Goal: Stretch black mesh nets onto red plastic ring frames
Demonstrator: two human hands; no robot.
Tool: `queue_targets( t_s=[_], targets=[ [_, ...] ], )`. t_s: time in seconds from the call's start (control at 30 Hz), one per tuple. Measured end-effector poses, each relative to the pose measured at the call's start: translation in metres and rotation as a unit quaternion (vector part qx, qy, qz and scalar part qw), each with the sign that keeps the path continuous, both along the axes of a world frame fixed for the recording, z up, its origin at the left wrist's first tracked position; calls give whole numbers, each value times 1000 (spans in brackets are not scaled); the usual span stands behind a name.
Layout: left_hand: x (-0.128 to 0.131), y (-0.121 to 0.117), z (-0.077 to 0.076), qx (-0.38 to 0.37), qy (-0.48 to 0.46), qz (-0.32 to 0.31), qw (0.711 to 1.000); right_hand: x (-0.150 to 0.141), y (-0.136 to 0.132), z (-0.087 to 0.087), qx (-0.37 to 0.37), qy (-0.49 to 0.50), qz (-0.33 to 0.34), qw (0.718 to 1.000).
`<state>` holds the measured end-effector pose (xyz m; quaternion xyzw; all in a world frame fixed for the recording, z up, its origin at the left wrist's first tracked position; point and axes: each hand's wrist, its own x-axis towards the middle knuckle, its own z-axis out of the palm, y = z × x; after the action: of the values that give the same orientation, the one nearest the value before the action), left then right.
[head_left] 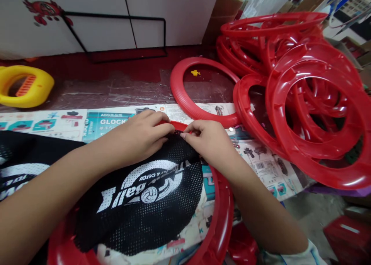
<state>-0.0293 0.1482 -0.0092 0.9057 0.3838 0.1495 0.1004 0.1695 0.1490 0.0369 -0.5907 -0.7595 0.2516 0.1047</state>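
Observation:
A round piece of black mesh fabric [162, 214] with a white printed ball logo lies over a red plastic ring [222, 214] in front of me. At the far side of that ring, my left hand [150, 131] has its fingers closed on the fabric's edge. Just to its right, my right hand [207, 141] pinches the same edge between thumb and forefinger. The fabric's near edge lies loose inside the ring, apart from the rim. More printed black mesh [26, 168] lies at the left, partly under my left forearm.
Red rings [319, 114] are heaped at the right; one ridged ring [181, 77] lies flat beyond my hands. A small yellow piece [195, 73] sits inside it. A yellow handle-like part [34, 87] is at left. Behind stands a white box [101, 2] with a black wire frame [127, 59].

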Motion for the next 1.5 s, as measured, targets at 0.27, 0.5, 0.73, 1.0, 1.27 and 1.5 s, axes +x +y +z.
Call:
queue_targets(
  t_s=[0.27,0.5,0.73,1.0,1.27,1.5],
  targets=[
    [-2,1,-2,-14,-15,-6,1000,-6,-2,2,6,-84,97,992],
    [-4,3,-2,-11,4,-18,1000,6,0,8,-26,26,49,998],
    [-2,-4,-7,52,44,-26,997,14,4,4,-61,53,31,996],
    [0,-5,-9,69,42,-18,997,17,6,0,-42,41,34,998],
    [1,-5,-11,63,37,-10,997,11,6,0,-20,5,23,1000],
    [1,-1,-9,8,0,34,999,10,-1,17,5,-15,-3,1000]
  ],
)
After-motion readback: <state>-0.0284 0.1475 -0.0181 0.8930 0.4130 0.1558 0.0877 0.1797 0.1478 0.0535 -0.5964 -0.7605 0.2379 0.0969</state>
